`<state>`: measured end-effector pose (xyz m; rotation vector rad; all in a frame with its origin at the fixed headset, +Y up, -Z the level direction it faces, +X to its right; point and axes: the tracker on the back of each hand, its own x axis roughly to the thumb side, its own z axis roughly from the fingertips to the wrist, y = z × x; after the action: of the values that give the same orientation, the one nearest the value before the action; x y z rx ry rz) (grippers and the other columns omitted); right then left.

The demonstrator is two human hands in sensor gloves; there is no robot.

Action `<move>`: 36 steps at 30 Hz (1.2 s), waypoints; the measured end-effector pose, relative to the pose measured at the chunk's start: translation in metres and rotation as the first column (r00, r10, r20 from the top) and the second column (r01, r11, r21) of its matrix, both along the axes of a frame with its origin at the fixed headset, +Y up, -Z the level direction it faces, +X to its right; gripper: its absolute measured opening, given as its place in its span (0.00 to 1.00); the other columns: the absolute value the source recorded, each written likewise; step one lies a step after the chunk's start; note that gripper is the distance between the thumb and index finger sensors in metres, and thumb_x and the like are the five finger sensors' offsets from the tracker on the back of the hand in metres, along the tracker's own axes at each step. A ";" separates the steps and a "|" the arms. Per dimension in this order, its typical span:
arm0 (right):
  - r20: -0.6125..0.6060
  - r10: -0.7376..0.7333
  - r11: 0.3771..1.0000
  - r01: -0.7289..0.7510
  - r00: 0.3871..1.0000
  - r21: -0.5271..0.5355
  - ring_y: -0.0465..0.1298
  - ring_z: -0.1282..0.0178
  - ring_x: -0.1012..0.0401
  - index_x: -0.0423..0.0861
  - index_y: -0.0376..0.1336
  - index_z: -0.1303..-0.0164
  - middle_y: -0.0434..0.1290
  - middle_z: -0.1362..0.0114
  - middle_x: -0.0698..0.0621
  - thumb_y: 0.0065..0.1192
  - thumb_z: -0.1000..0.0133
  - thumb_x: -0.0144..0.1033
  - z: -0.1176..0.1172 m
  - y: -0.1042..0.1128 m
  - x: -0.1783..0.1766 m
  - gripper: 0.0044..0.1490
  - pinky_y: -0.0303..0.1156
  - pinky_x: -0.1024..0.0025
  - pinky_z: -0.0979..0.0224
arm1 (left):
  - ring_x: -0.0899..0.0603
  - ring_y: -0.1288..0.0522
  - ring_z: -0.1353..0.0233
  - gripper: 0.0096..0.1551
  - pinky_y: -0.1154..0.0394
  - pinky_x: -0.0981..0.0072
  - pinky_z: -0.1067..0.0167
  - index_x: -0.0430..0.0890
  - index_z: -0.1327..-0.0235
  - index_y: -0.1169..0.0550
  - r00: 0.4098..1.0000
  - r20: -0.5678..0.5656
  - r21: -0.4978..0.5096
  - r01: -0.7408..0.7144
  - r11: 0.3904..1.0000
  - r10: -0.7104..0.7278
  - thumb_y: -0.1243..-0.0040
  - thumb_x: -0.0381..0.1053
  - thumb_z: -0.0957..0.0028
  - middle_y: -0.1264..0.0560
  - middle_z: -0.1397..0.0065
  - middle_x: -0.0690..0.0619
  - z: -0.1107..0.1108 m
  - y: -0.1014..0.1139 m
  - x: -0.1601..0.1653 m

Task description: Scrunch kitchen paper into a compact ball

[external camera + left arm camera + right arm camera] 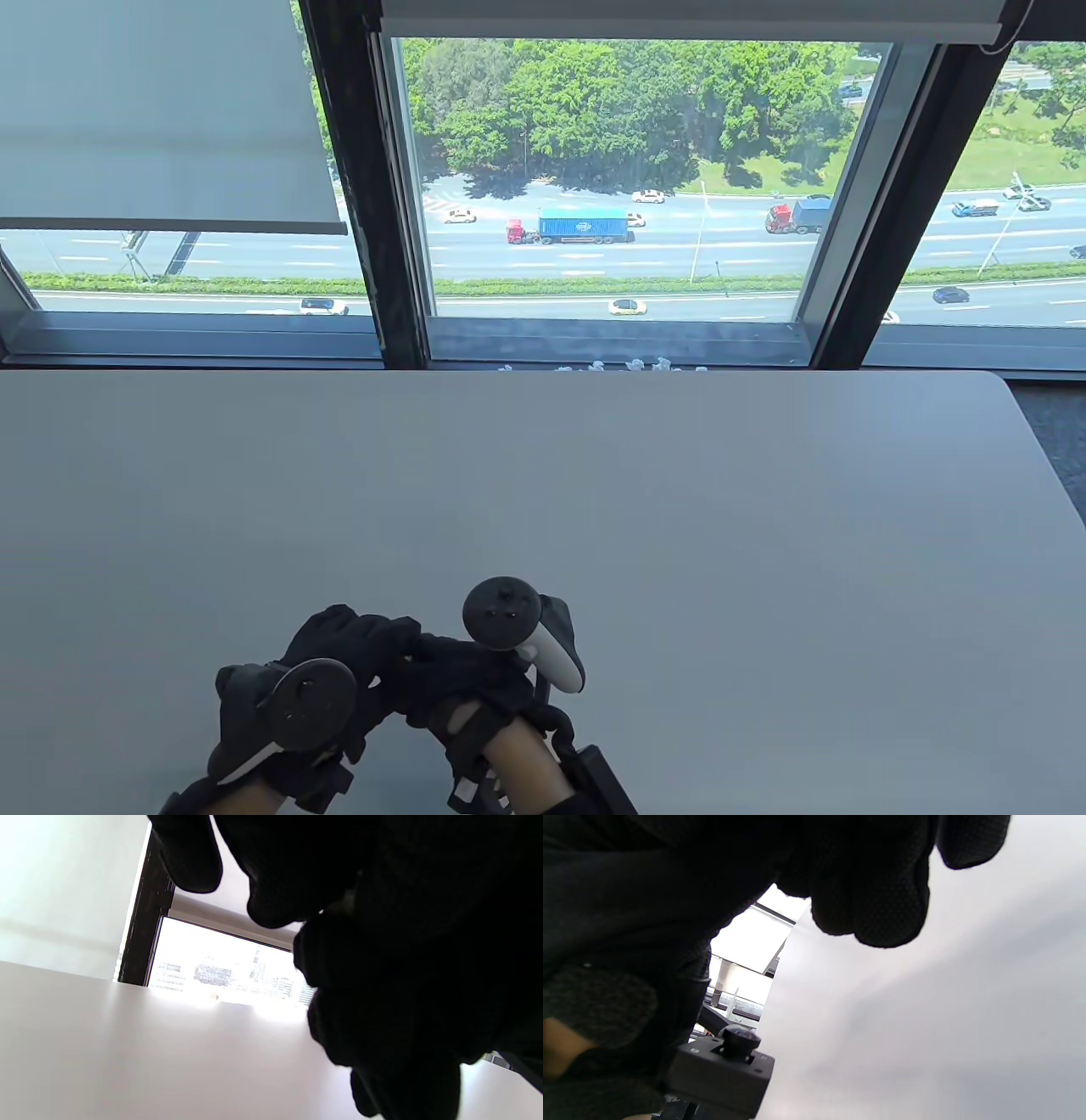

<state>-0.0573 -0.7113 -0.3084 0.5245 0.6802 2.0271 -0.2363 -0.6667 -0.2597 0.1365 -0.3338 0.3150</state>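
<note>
Both hands close their grip together near the front edge of the grey bench (594, 475): the left hand (339, 654) and right hand (462, 671) press against each other, gloved fingers curled tight and interlocked. Only a pale sliver of kitchen paper (345, 902) shows between the dark fingers in the left wrist view; otherwise it stays hidden inside the clasp. Behind the bench, a window (619, 178) overlooks a road.

Daylit window (619, 187) overexposed in wrist views; gloves silhouetted.
</note>
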 end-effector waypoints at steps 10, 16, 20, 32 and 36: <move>0.399 0.573 0.741 -0.660 0.716 0.121 0.54 0.12 0.44 0.64 0.49 0.16 0.50 0.12 0.50 0.45 0.36 0.69 -0.031 -0.034 0.040 0.38 0.49 0.34 0.19 | 0.50 0.38 0.13 0.48 0.43 0.38 0.14 0.70 0.19 0.43 0.990 -0.042 -0.157 -0.139 0.978 0.134 0.35 0.73 0.52 0.43 0.11 0.63 -0.015 -0.006 -0.016; 0.353 0.855 0.353 -0.925 0.381 0.142 0.44 0.09 0.45 0.74 0.43 0.20 0.39 0.11 0.54 0.39 0.39 0.72 -0.033 -0.066 0.014 0.36 0.46 0.35 0.17 | 0.50 0.39 0.12 0.48 0.45 0.38 0.14 0.71 0.19 0.45 0.988 -0.064 -0.165 -0.147 0.975 0.138 0.38 0.74 0.51 0.44 0.11 0.62 -0.017 -0.008 -0.020; 0.369 0.845 0.356 -0.922 0.386 0.151 0.47 0.09 0.45 0.74 0.42 0.20 0.41 0.11 0.54 0.38 0.39 0.72 -0.031 -0.068 0.012 0.37 0.48 0.36 0.17 | 0.52 0.41 0.09 0.47 0.48 0.40 0.12 0.74 0.19 0.46 0.990 -0.075 -0.160 -0.130 0.979 0.119 0.40 0.75 0.51 0.45 0.10 0.65 -0.017 -0.007 -0.019; 0.461 0.475 0.774 -0.605 0.750 0.187 0.25 0.13 0.46 0.72 0.25 0.20 0.22 0.15 0.54 0.40 0.42 0.75 -0.031 0.025 0.096 0.50 0.33 0.36 0.19 | 0.59 0.68 0.06 0.49 0.70 0.46 0.12 0.81 0.20 0.51 0.961 -0.268 -0.150 -0.105 0.983 0.062 0.43 0.80 0.52 0.63 0.07 0.77 -0.028 -0.006 -0.041; 0.510 0.338 0.835 -0.502 0.790 0.224 0.22 0.14 0.47 0.73 0.26 0.20 0.21 0.15 0.56 0.40 0.41 0.74 -0.022 0.045 0.132 0.48 0.30 0.36 0.21 | 0.59 0.69 0.06 0.49 0.71 0.46 0.12 0.81 0.20 0.51 0.953 -0.286 -0.152 -0.151 0.977 0.103 0.43 0.80 0.52 0.64 0.08 0.76 -0.028 -0.004 -0.049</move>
<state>0.0749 -0.6662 -0.3299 0.0681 0.1462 2.6073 -0.2852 -0.6705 -0.2882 0.0306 -0.0183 0.4459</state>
